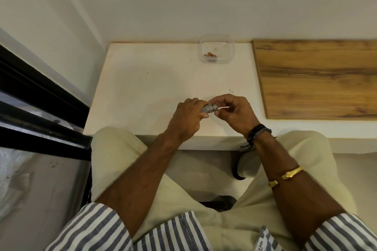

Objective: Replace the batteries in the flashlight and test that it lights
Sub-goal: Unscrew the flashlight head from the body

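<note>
Though small, grey flashlight (207, 108) w/ silver ring (215, 107)

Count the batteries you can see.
2 at least: brownish batteries lying side by side in the clear container at the far edge of the table. Blur may hide a third; any inside the flashlight, gripped by the left hand and right hand, are hidden.

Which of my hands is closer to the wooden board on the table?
Right. The right hand sits just left of the wooden board, not touching it; the left hand is farther left, gripping the flashlight.
</note>
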